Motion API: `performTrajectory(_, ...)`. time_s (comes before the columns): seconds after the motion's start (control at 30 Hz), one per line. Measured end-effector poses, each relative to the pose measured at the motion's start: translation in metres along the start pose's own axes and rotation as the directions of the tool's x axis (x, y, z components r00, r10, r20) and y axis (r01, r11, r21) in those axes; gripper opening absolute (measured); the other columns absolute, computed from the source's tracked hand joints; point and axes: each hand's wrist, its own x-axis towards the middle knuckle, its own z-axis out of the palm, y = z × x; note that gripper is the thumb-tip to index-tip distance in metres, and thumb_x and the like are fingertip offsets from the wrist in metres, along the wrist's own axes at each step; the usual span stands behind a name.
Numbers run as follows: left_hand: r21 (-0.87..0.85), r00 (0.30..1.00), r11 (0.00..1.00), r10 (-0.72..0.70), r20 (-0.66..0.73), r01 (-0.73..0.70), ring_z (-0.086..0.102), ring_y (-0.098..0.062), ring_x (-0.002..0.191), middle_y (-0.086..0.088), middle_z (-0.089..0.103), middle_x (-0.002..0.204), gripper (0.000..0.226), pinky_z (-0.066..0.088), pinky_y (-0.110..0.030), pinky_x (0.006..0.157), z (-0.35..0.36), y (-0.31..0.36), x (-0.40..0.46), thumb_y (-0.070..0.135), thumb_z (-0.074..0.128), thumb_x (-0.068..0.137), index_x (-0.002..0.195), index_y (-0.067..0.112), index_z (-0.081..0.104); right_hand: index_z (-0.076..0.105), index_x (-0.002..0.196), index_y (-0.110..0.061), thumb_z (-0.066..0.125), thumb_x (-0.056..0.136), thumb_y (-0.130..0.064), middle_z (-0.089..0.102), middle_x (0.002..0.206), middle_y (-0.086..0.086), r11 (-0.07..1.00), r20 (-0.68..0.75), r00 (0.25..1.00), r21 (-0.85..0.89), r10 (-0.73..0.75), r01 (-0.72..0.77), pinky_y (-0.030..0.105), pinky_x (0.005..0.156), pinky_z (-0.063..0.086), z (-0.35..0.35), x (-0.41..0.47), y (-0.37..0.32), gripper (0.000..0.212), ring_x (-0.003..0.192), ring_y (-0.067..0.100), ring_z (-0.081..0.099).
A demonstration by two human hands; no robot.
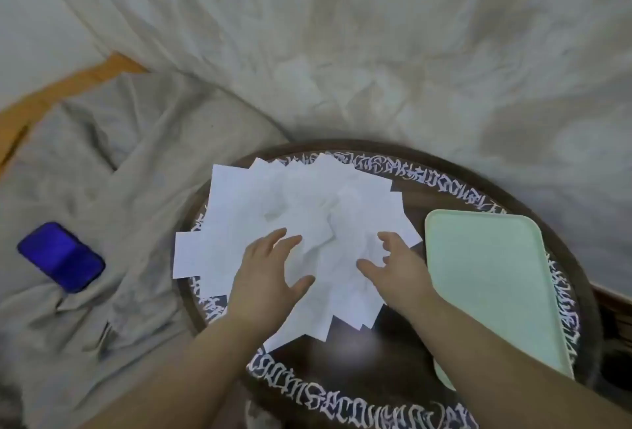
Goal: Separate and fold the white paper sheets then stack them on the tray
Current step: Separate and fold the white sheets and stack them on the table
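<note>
Round table point(376, 336) | white sheets point(273, 210) fanned, overlapping | L/R fingers point(284, 240) spread, released

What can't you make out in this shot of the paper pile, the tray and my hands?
Head view only:
- How many paper sheets there are: they overlap in one pile.
- Paper under the left hand and right hand: the hands cover it.
- The green tray: its near corner is hidden by the right forearm.
- The round table: its near rim is cut off by the bottom edge.
- The lettering on its rim: too blurred to read.
</note>
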Motion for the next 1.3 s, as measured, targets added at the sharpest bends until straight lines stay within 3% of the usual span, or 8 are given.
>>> performTrajectory(0.27, 0.07, 0.999, 0.998, 0.005, 0.033, -0.007, 0.019, -0.017, 0.146, 0.01, 0.024, 0.16, 0.07, 0.025, -0.032, 0.116, 0.052, -0.013, 0.037, 0.05, 0.066, 0.087, 0.148, 0.036, 0.036, 0.023, 0.149, -0.015, 0.07, 0.086, -0.027, 0.052, 0.134, 0.004, 0.942, -0.05, 0.99, 0.319, 0.13, -0.108, 0.027, 0.091, 0.039, 0.037, 0.047, 0.017, 0.079, 0.118, 0.022, 0.052)
performTrajectory(0.37, 0.067, 0.998, 0.998, 0.002, 0.056, -0.005, 0.019, -0.017, 0.146, 0.01, 0.022, 0.16, 0.07, 0.024, -0.032, 0.117, 0.064, -0.016, 0.043, 0.05, 0.065, 0.087, 0.149, 0.035, 0.034, 0.034, 0.141, -0.014, 0.07, 0.085, -0.024, 0.058, 0.105, -0.005, 0.877, -0.097, 0.979, 0.467, 0.178, -0.113, 0.023, 0.079, 0.039, 0.044, 0.053, 0.015, 0.067, 0.096, 0.016, 0.055)
performTrajectory(0.53, 0.072, 0.998, 0.997, -0.004, 0.061, -0.001, 0.021, -0.018, 0.146, 0.009, 0.022, 0.161, 0.07, 0.025, -0.032, 0.117, 0.071, -0.014, 0.04, 0.05, 0.065, 0.088, 0.149, 0.034, 0.034, 0.063, 0.101, -0.012, 0.072, 0.083, -0.027, 0.067, 0.094, -0.002, 0.865, -0.044, 0.984, 0.484, 0.173, -0.13, 0.034, 0.082, 0.053, 0.05, 0.052, 0.011, 0.025, 0.091, 0.02, 0.065)
performTrajectory(0.63, 0.049, 0.999, 0.999, 0.003, 0.041, -0.005, 0.024, -0.018, 0.145, 0.008, 0.026, 0.16, 0.066, 0.028, -0.033, 0.115, 0.066, -0.01, 0.035, 0.045, 0.066, 0.088, 0.148, 0.033, 0.038, 0.066, 0.09, -0.005, 0.068, 0.087, -0.022, 0.069, 0.087, 0.004, 0.89, 0.003, 0.995, 0.446, 0.104, -0.095, 0.042, 0.085, 0.055, 0.046, 0.048, 0.008, 0.017, 0.084, 0.022, 0.065)
performTrajectory(0.8, -0.009, 0.999, 1.0, -0.019, -0.029, 0.019, 0.026, -0.014, 0.143, 0.012, 0.029, 0.157, 0.059, 0.033, -0.032, 0.111, 0.052, -0.003, 0.026, 0.041, 0.065, 0.09, 0.145, 0.034, 0.043, 0.066, 0.081, -0.014, 0.065, 0.085, -0.009, 0.071, 0.077, 0.001, 0.811, -0.114, 0.99, 0.585, 0.079, 0.002, 0.035, 0.071, 0.056, 0.02, 0.028, 0.016, 0.006, 0.075, 0.018, 0.067)
performTrajectory(0.93, -0.143, 0.997, 0.989, -0.048, -0.055, 0.04, 0.036, -0.01, 0.138, 0.015, 0.034, 0.154, 0.053, 0.035, -0.03, 0.108, 0.045, 0.009, 0.02, 0.044, 0.063, 0.09, 0.14, 0.034, 0.047, 0.067, 0.084, -0.02, 0.065, 0.085, -0.004, 0.072, 0.074, -0.012, 0.724, -0.002, 0.997, 0.687, 0.081, -0.057, 0.02, 0.061, 0.052, -0.002, 0.011, 0.028, 0.016, 0.07, 0.004, 0.068)
performTrajectory(1.13, -0.472, 0.996, 0.878, -0.047, 0.079, 0.078, 0.048, -0.001, 0.114, 0.022, 0.046, 0.135, 0.083, 0.043, -0.024, 0.096, 0.036, 0.023, 0.028, 0.067, 0.062, 0.069, 0.142, 0.036, 0.039, 0.068, 0.097, -0.008, 0.058, 0.085, 0.008, 0.074, 0.092, 0.008, 0.483, 0.178, 0.979, 0.869, -0.104, -0.106, 0.034, 0.07, 0.058, -0.007, 0.002, 0.03, 0.022, 0.082, 0.021, 0.071)
performTrajectory(1.3, -0.607, 0.982, 0.789, 0.029, 0.188, 0.093, 0.06, -0.004, 0.109, 0.02, 0.055, 0.129, 0.091, 0.047, -0.017, 0.079, 0.035, 0.005, 0.026, 0.068, 0.071, 0.066, 0.144, 0.045, 0.032, 0.068, 0.099, -0.005, 0.064, 0.07, -0.001, 0.073, 0.099, 0.014, 0.445, 0.211, 0.95, 0.891, -0.232, -0.09, 0.04, 0.076, 0.058, 0.013, 0.0, 0.033, 0.029, 0.087, 0.027, 0.07)
